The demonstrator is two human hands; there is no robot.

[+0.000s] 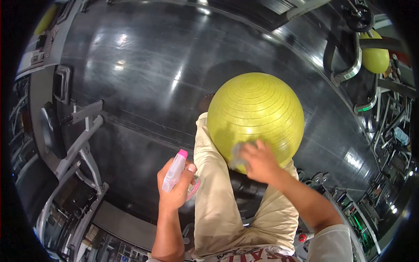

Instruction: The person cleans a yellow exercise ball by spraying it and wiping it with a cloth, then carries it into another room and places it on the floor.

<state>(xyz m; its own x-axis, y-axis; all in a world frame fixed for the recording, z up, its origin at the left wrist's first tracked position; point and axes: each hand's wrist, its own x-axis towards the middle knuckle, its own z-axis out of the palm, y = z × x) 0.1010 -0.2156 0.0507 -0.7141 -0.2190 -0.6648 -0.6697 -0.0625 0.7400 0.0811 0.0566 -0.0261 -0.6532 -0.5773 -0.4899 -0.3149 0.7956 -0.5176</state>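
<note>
A large yellow-green exercise ball (257, 109) with ridged rings rests between my knees. My right hand (261, 162) is closed around a grey cloth (238, 156) and presses it against the lower near side of the ball. The hand is slightly blurred. In my left hand (178, 183) is a spray bottle (174, 172) with a clear whitish head and a pink nozzle, held upright left of my thigh. My palm and fingers hide most of the bottle's body.
Seated, I have beige trousers (214, 187) on either side of the ball. Gym machines with metal frames (87, 131) stand at left. Another yellow ball (375, 54) sits among equipment at upper right. Weight plates (318, 177) lie at lower right. Dark shiny flooring (144, 56) stretches ahead.
</note>
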